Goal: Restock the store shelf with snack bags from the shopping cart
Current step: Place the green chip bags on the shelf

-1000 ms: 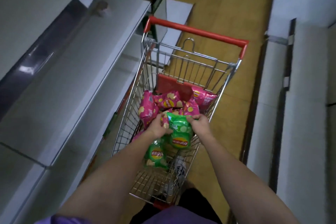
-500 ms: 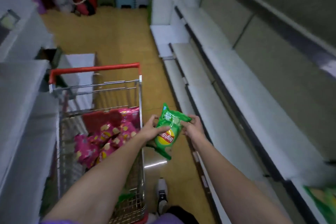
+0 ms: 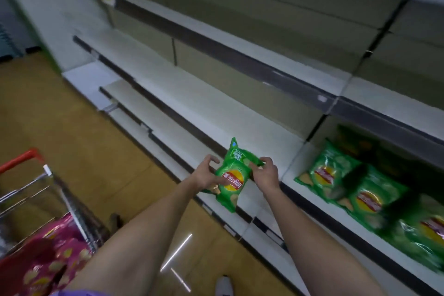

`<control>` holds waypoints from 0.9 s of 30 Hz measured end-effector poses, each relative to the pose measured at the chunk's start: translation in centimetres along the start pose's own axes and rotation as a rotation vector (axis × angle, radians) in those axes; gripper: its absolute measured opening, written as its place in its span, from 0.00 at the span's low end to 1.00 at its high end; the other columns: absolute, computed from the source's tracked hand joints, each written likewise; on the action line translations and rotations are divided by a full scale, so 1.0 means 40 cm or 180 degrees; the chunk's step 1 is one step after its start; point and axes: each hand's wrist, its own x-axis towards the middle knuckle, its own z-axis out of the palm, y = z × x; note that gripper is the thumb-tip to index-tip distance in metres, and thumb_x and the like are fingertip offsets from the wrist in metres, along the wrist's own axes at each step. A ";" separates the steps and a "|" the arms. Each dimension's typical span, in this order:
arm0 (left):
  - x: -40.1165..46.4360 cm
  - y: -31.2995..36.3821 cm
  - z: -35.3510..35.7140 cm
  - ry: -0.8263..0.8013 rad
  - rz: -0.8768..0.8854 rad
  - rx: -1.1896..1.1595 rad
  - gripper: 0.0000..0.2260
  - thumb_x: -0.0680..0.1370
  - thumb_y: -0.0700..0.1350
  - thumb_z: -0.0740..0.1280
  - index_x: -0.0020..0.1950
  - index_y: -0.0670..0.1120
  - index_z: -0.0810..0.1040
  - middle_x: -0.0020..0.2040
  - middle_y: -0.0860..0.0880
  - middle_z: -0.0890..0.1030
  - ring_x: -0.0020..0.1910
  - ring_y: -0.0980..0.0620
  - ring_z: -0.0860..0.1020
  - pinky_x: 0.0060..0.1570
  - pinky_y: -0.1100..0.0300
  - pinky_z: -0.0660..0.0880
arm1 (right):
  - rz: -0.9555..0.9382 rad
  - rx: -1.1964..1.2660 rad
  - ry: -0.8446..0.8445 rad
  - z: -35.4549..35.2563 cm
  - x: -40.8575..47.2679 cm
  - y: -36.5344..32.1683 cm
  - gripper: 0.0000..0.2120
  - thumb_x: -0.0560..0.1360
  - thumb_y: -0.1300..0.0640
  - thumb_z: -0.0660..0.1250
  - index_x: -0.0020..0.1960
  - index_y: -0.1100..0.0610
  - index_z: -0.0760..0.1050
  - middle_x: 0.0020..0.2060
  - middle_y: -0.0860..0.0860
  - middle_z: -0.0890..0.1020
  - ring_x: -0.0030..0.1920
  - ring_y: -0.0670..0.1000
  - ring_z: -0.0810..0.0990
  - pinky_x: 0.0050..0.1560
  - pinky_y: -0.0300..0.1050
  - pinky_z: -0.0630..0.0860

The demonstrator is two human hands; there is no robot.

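Nearby, green bags (image 3: 348,182) line the shelf (image 3: 240,113); cart (image 3: 48,190) sits left.

Glossy green plastic snack bag (image 3: 231,176); matt pale shelf (image 3: 240,115) beyond the hands; shiny wire-metal cart (image 3: 60,190) left of them; smooth reflective floor (image 3: 84,151) below.
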 end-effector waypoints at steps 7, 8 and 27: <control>0.158 0.174 0.170 0.0111 0.0706 0.1852 0.19 0.69 0.45 0.79 0.55 0.48 0.75 0.49 0.47 0.83 0.38 0.47 0.83 0.40 0.51 0.82 | -0.1419 -0.2454 -0.0215 -0.148 0.097 -0.018 0.40 0.73 0.51 0.74 0.79 0.46 0.58 0.79 0.54 0.57 0.78 0.59 0.53 0.77 0.55 0.54; 0.175 0.194 0.186 0.0074 0.0825 0.2047 0.20 0.69 0.47 0.79 0.55 0.48 0.74 0.48 0.47 0.82 0.39 0.47 0.82 0.42 0.51 0.81 | -0.1645 -0.2811 -0.0318 -0.154 0.112 -0.029 0.38 0.73 0.50 0.73 0.79 0.45 0.59 0.80 0.52 0.56 0.79 0.59 0.50 0.78 0.56 0.49; 0.411 0.207 0.301 -0.0581 0.0472 -0.0434 0.26 0.81 0.53 0.67 0.77 0.55 0.61 0.69 0.40 0.74 0.60 0.42 0.80 0.57 0.50 0.81 | 0.0664 0.0605 0.0180 -0.206 0.278 0.014 0.34 0.76 0.39 0.69 0.75 0.54 0.63 0.63 0.50 0.75 0.59 0.54 0.76 0.57 0.48 0.75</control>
